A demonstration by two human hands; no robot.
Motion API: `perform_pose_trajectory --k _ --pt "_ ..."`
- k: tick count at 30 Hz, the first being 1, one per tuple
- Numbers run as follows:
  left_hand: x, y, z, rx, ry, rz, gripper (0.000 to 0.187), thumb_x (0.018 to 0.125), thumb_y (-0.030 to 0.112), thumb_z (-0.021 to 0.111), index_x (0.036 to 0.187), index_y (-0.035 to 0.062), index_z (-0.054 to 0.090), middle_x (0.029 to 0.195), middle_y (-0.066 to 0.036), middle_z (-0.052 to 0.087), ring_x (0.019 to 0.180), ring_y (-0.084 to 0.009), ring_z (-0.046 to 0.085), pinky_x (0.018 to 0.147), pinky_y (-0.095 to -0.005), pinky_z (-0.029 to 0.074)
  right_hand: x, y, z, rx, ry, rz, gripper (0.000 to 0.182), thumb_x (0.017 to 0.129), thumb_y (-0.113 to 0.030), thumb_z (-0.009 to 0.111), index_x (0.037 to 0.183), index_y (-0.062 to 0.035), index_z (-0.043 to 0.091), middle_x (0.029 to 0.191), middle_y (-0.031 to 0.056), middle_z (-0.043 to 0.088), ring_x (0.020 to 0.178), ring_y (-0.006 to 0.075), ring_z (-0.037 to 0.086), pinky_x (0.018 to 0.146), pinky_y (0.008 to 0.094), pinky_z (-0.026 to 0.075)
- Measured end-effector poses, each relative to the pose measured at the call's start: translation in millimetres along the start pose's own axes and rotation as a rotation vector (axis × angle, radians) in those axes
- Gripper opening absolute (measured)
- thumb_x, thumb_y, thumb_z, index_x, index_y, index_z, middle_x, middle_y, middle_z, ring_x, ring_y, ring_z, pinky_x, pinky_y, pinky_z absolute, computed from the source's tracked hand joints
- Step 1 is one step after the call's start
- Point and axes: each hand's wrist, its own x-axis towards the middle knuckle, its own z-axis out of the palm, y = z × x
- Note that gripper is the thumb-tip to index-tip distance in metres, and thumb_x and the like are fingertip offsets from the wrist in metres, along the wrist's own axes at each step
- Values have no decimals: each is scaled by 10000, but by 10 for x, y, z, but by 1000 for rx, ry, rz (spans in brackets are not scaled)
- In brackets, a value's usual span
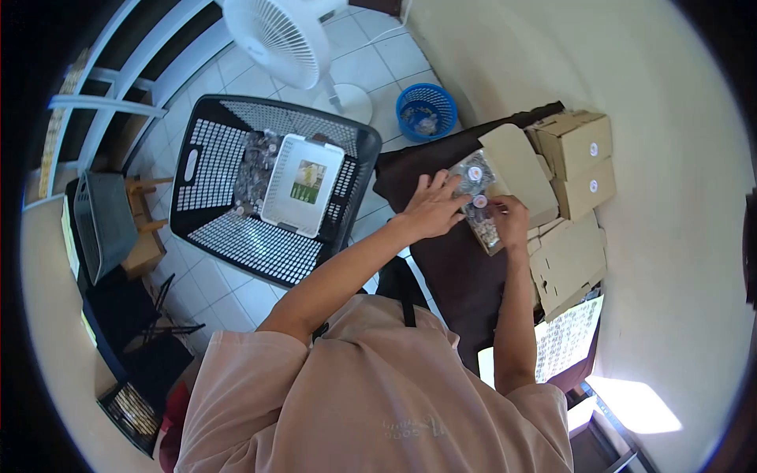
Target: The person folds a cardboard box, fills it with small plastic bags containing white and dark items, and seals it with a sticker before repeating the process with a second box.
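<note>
An open cardboard box [519, 169] lies on the dark brown table cover, its lid flap folded back toward the wall. Clear plastic packets [471, 167] with round white stickers fill it, their contents too small to make out. My left hand [432, 208] rests with fingers spread over the packets and the box's left edge. On the other side, my right hand [511, 224] has its fingers bent together at the edge of a stickered packet [479, 202], which it appears to pinch. The fingertips partly cover that packet.
Closed cardboard boxes [579, 146] are stacked by the wall, with flattened cardboard [569, 264] nearer me. A black crate [205, 244] holding packets and a white basket [276, 185] stands left. Beyond are a blue basket [426, 93] and a white fan [276, 39].
</note>
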Motion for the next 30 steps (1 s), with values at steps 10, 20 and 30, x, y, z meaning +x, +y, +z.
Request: perform_pose_trajectory --k 10,20,30 --pt "-1340 -625 -928 -615 334 -330 304 881 87 616 1185 78 590 1032 -122 591 1009 -300 555 877 -376 437 -12 360 115 94 -85 169 169 756 -8 709 914 12 651 787 66 670 723 134 631 645 280 517" --pt "-2917 -2784 -815 -378 695 -1294 134 781 84 619 895 26 660 773 -204 667 741 -346 670 685 -418 532 45 -391 20 -122 -61 289 142 816 -44 662 945 15 662 839 89 676 758 164 642 677 285 521" --pt "-3438 -4277 -687 46 -77 -1665 389 771 268 674 1119 101 628 1321 -144 505 1312 -339 365 1007 -523 367 -682 -1186 317 -132 -105 335 118 880 -75 612 973 -10 644 796 43 634 644 88 577 491 226 477"
